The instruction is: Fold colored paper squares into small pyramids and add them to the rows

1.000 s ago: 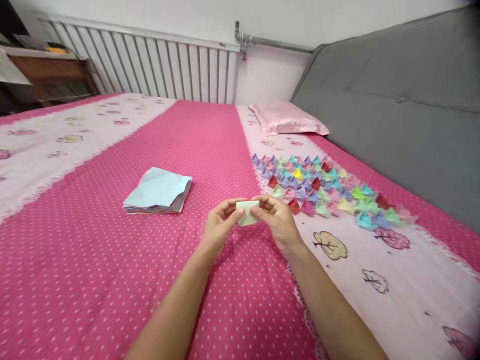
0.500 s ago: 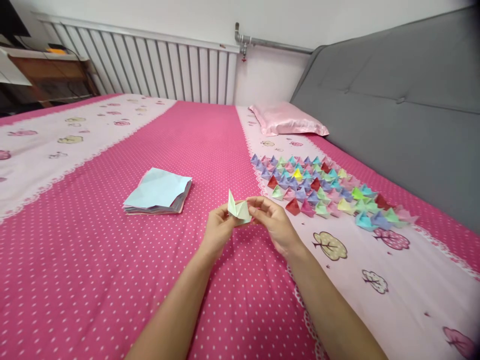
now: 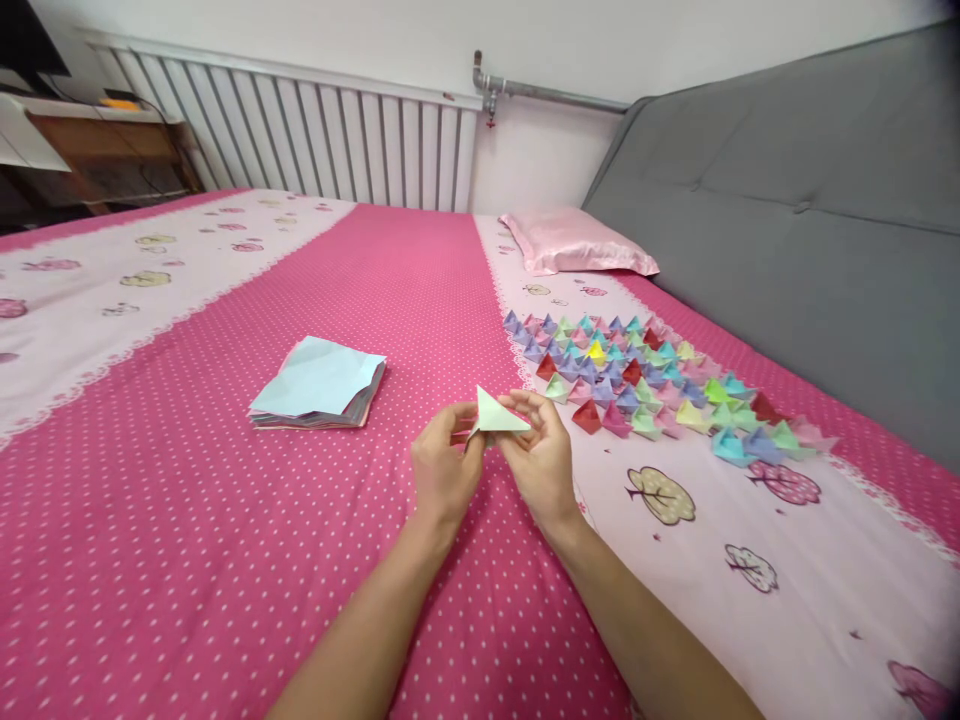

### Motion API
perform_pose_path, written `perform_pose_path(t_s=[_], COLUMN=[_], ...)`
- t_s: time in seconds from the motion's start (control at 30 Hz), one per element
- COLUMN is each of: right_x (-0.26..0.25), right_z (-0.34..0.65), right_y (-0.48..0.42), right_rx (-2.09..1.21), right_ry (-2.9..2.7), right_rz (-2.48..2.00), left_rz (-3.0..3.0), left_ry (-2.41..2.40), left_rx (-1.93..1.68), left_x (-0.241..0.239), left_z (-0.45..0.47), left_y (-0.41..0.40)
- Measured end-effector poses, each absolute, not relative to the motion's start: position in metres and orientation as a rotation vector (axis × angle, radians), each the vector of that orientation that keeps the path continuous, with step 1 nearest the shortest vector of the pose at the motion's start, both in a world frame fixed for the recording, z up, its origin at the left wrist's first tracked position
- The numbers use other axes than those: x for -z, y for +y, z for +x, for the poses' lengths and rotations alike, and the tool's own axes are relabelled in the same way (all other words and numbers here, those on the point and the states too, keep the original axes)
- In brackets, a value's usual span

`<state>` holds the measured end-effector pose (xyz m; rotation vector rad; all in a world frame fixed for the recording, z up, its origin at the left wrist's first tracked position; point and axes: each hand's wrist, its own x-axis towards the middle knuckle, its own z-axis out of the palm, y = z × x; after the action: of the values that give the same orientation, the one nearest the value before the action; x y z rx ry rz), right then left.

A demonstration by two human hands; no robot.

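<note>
A pale green piece of folded paper [image 3: 498,414] is held up over the pink bedspread, its visible face a triangle with one point upward. My left hand [image 3: 448,460] pinches its left end between thumb and fingers. On the other side, my right hand [image 3: 541,452] grips the right end, thumb in front and fingers curled behind. The underside of the folded paper is partly hidden by my thumbs. To the right lie rows of small folded paper boats [image 3: 631,370] in many colours.
A stack of square paper sheets [image 3: 319,380], light blue on top, lies to the left on the bedspread [image 3: 187,540]. Farther back are a pink pillow [image 3: 574,240], a grey padded headboard [image 3: 810,200] and a white radiator [image 3: 300,125]. A wooden desk [image 3: 112,150] stands at far left.
The folded paper has turned in my hands, from an opened shape with inner folds showing to a flat-looking triangle. My right hand's fingers have shifted around its right end.
</note>
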<state>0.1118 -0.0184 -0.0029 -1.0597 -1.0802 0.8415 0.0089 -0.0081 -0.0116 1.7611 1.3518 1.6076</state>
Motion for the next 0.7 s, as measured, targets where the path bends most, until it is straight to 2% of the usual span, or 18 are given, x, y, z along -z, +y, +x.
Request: perform_pose_path(t_s=[0.13, 0.27, 0.5, 0.7], right_x=[0.001, -0.003, -0.006, -0.005], right_z=[0.113, 0.111, 0.109, 0.11], right_y=[-0.021, -0.024, -0.032, -0.033], right_rx=[-0.715, -0.577, -0.291, -0.13], right_ry=[-1.127, -1.185, -1.337, -1.451], right_rz=[-1.193, -1.233, -1.124, -1.131], left_rz=[2.133, 2.442, 2.248, 1.904], left_ry=[1.378, 1.318, 1.251, 1.266], left_rx=[-1.942, -1.904, -1.907, -1.614], left_x=[0.01, 0.006, 0.014, 0.01], left_z=[0.01, 0.009, 0.008, 0.011], left_y=[-0.011, -0.011, -0.012, -0.02])
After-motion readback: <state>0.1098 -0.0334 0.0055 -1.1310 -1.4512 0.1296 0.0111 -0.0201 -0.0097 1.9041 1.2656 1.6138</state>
